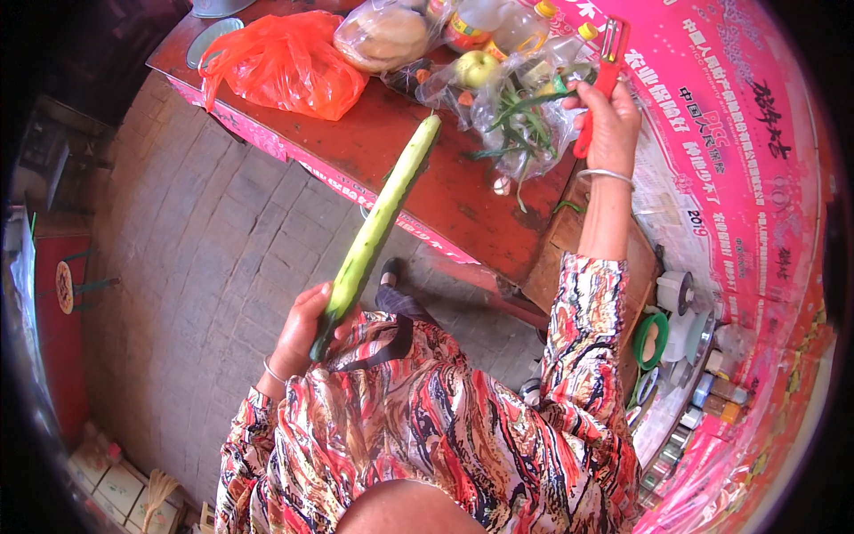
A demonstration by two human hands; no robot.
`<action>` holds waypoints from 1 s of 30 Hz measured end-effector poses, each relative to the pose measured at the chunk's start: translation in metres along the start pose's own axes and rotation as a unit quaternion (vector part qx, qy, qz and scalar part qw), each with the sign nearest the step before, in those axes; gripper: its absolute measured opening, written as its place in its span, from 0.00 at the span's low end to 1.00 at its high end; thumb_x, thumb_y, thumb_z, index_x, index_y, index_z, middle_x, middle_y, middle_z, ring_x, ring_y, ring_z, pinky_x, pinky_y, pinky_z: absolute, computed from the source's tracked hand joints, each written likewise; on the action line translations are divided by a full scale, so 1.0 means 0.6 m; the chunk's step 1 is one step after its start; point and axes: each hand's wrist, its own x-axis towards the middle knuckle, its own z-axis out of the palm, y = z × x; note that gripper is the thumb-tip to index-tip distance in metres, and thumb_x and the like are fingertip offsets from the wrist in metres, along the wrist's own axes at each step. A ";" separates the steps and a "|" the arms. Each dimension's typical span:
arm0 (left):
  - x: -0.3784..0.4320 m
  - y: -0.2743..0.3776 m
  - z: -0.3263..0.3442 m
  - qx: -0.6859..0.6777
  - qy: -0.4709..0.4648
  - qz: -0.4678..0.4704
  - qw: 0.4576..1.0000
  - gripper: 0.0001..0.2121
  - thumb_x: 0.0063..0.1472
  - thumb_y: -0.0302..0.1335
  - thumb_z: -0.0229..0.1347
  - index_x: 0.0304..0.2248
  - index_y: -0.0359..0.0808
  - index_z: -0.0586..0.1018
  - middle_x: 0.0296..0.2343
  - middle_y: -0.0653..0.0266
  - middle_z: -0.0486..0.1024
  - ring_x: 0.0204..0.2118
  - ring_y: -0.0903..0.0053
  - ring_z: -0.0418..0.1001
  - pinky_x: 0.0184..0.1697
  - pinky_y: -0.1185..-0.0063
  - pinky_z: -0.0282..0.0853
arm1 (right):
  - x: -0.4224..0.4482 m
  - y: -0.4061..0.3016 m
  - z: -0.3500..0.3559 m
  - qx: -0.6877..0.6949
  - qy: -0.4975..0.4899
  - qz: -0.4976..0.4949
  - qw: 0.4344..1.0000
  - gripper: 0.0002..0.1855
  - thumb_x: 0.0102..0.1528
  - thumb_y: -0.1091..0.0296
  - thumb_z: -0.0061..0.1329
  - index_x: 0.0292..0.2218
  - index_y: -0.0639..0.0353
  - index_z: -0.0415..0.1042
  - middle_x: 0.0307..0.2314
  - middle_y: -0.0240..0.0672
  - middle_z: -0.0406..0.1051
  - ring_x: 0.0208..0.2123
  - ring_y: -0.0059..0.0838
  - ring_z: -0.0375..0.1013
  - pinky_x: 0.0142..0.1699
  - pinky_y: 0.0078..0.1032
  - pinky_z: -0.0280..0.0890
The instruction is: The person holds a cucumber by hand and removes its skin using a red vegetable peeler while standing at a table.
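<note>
My left hand (303, 327) grips the dark green, unpeeled lower end of a long cucumber (383, 220). Most of its upper side is pale and peeled, with darker skin along the right edge. Its far tip reaches over the red wooden table (460, 200). Up at the right, my right hand (610, 123) holds a red-handled vegetable peeler (608, 73), blade end up and apart from the cucumber. A dark green strip of peel (544, 100) hangs by the fingers of that hand. Below it, green peelings (524, 123) lie on a clear plastic bag.
On the table are a red plastic bag (287, 63), a clear bag of round bread (383, 37), a yellow-green apple (476, 69) and several plastic bottles (470, 23). A pink printed sheet (720, 120) covers the right wall. A green basket (650, 340) stands at right.
</note>
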 end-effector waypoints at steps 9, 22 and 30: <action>0.002 -0.001 -0.007 -0.003 -0.043 0.005 0.999 0.17 0.67 0.37 0.41 0.38 0.28 0.71 0.17 0.63 0.68 0.13 0.83 0.61 0.16 0.85 0.58 | 0.089 0.162 -0.086 -0.434 0.022 -0.117 0.893 0.16 0.49 0.62 0.55 0.36 0.62 0.72 0.26 0.47 0.74 0.28 0.45 0.75 0.36 0.36 0.66; 0.004 -0.020 -0.034 -0.144 -0.075 0.001 0.987 0.21 0.66 0.42 0.44 0.43 0.27 0.68 0.30 0.53 0.73 0.19 0.82 0.66 0.15 0.86 0.63 | -0.286 0.085 0.133 -0.271 -0.279 0.000 0.921 0.13 0.58 0.58 0.49 0.30 0.58 0.68 0.18 0.43 0.70 0.19 0.45 0.71 0.24 0.35 0.63; 0.011 -0.028 -0.028 -0.206 -0.022 -0.063 0.976 0.25 0.65 0.45 0.45 0.44 0.24 0.69 0.29 0.54 0.72 0.19 0.79 0.64 0.14 0.85 0.59 | -0.453 0.029 0.175 -0.240 -0.380 -0.108 0.887 0.11 0.53 0.65 0.53 0.26 0.57 0.63 0.20 0.35 0.68 0.24 0.40 0.72 0.26 0.35 0.66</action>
